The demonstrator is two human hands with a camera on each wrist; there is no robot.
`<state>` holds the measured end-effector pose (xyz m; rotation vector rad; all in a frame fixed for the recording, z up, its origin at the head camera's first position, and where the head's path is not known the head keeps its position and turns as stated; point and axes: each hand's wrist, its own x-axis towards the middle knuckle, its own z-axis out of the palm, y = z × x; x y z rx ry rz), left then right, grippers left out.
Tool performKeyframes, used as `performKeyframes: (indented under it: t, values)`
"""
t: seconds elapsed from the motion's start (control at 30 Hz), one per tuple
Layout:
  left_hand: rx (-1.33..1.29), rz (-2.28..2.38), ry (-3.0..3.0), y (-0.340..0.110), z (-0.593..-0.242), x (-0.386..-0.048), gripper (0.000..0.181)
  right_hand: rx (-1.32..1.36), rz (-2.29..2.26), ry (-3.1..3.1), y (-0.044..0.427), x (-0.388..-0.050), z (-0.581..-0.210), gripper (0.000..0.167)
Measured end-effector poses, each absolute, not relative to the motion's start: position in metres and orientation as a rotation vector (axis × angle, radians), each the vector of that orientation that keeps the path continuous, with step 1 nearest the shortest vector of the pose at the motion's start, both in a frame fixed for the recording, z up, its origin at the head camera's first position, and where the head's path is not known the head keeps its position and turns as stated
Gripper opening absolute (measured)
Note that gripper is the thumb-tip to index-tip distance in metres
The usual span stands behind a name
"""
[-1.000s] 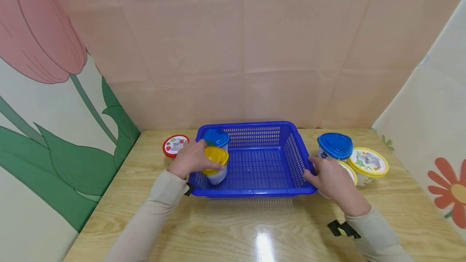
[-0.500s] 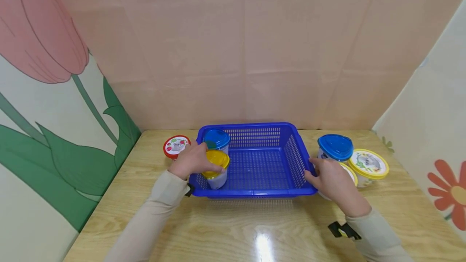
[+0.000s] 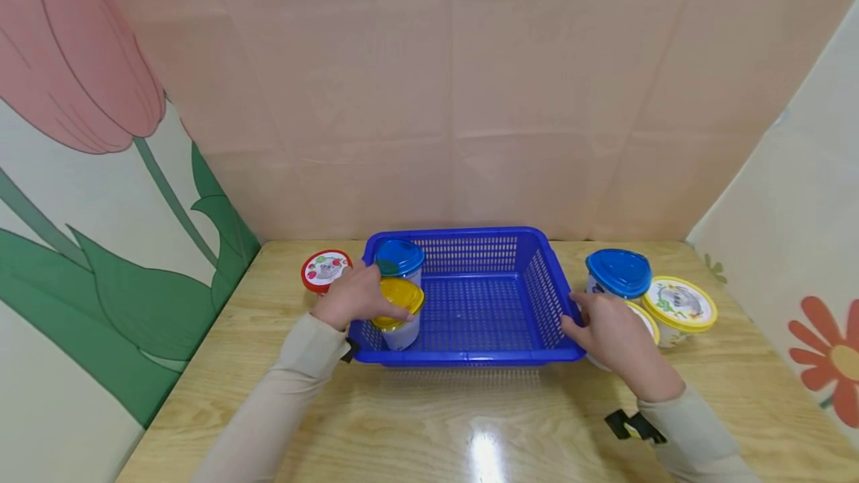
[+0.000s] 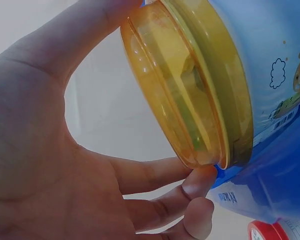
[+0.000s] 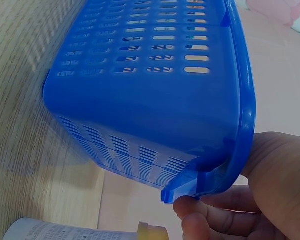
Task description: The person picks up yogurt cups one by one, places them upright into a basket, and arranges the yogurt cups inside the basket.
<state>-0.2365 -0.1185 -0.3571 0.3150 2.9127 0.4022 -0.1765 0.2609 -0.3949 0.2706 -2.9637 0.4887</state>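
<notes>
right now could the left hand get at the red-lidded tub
Probably not until it lets go: the left hand grips a yellow-lidded tub inside the blue basket. Otherwise the way looks free: the red-lidded tub stands outside it, close by.

Painted tulip left (pink) — red flower right.

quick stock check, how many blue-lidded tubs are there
2: one blue-lidded tub in the back left corner of the basket, another blue-lidded tub on the table right of it. More may be hidden.
</notes>
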Motion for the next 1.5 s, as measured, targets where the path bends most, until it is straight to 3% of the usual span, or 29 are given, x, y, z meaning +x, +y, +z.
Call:
performKeyframes:
  t: [0.43,0.77,1.5]
  values:
    - [0.289,0.452,2.897,-0.1212,-0.3556,-0.2347,0.08,0.264,0.498,-2.969,0.261,-0.1772,-0.3948,0.049]
    - [0.322,0.51,2.867,-0.1235,-0.3571,-0.234,0.068,0.263,0.493,-2.975,0.2607,-0.1762,-0.3944,0.049]
    - [0.394,0.525,2.832,-0.1267,-0.3554,-0.2326,0.067,0.261,0.497,-2.985,0.26,-0.1762,-0.3935,0.049]
